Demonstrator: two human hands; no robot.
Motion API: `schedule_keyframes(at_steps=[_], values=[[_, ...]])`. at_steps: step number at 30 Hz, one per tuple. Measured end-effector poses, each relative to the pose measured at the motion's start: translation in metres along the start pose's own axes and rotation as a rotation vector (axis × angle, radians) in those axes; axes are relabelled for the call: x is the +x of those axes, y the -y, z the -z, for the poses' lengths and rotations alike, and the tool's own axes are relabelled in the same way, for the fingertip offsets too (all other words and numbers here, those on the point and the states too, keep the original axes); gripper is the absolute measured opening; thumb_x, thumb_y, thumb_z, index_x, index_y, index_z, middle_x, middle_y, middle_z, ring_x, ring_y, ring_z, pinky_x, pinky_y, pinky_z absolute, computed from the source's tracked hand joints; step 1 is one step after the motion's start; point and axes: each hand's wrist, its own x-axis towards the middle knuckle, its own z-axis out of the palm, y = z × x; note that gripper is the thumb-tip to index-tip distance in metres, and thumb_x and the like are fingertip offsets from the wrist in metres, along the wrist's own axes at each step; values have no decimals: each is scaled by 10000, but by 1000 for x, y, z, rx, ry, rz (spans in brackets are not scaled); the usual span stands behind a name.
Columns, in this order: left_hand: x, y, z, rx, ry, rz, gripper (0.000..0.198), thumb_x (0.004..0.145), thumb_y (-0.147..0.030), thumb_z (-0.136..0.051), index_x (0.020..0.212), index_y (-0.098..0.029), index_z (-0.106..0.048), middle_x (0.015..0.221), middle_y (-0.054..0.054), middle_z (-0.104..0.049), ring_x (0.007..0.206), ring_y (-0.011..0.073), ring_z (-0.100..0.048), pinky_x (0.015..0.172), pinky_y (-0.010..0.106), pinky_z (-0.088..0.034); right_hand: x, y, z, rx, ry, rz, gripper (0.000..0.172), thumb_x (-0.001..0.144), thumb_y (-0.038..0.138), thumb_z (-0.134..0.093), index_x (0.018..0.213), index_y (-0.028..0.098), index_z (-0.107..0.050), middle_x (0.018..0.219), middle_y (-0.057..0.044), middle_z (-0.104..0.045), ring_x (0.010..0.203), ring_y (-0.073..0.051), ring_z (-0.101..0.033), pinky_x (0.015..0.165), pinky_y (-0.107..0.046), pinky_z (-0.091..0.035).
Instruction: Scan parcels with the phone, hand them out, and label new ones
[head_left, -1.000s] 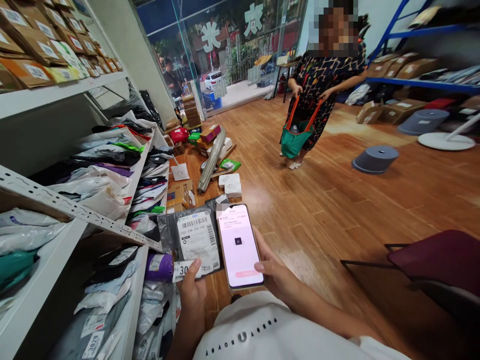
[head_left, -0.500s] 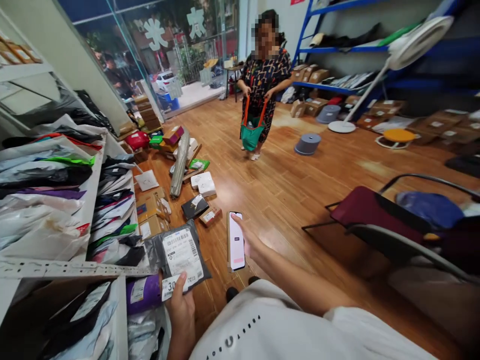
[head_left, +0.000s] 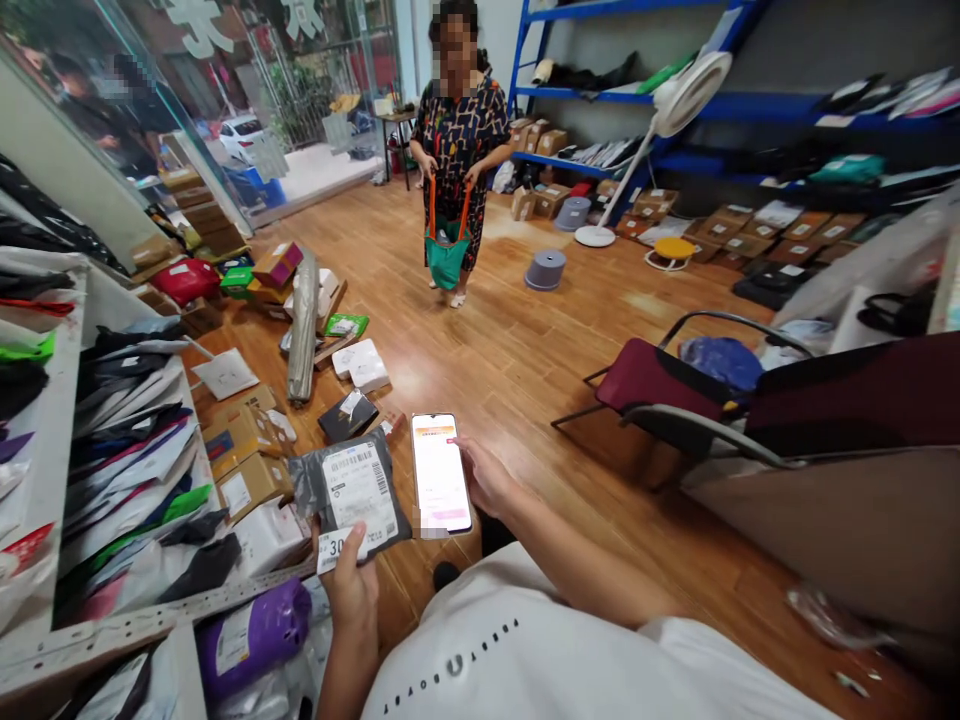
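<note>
A dark grey plastic mailer parcel [head_left: 352, 490] with a white shipping label is gripped by my left hand [head_left: 352, 590], thumb on top near a printed "30". To its right, a lit smartphone [head_left: 440, 475] with a mostly white screen is held by my right hand [head_left: 491, 480] along its right edge. The phone's screen faces up toward me, with an orange band at the top and a pink button low down. Parcel and phone are apart, side by side. The fingers under both things are hidden.
Shelves [head_left: 135, 600] packed with parcels stand on the left, a purple parcel [head_left: 251, 640] low among them. Boxes [head_left: 247, 460] lie on the floor ahead. A person [head_left: 459, 150] stands there holding a green bag [head_left: 448, 255]. A maroon chair [head_left: 649, 390] is at right, a fan [head_left: 690, 95] beyond.
The view has turned rightward, so the room has shifted left. The phone's screen shows different content and is nearer the parcel. Both hands keep hold of their things.
</note>
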Motion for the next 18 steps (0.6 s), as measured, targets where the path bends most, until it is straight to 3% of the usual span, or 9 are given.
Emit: schedule_keyframes(at_steps=[6,12,18], values=[[31,33,-70,47,40,-48,609,712,-198,-756,1283,-319,-582,1205,9,-685,1182,243,-602,1000,368,-495,45,55,27,-29,-31,146,131,773,306,-635,860,209,-638,812,-15,-754,782,-211,-689,740,-324,-519],[66,75,-179,3,70,-19,630,713,-201,-748,1308,-307,-570,1302,21,-636,1252,267,-551,1071,425,-445,102,153,62,-103,-19,229,182,716,362,-666,817,218,-615,800,9,-731,777,-202,-658,725,-310,-490],[93,102,-279,-41,83,18,570,724,-196,-714,1272,-307,-603,1344,5,-610,1321,280,-485,1128,434,-393,153,242,90,-166,-40,281,236,711,381,-696,872,220,-638,842,-1,-739,811,-211,-657,750,-323,-486]])
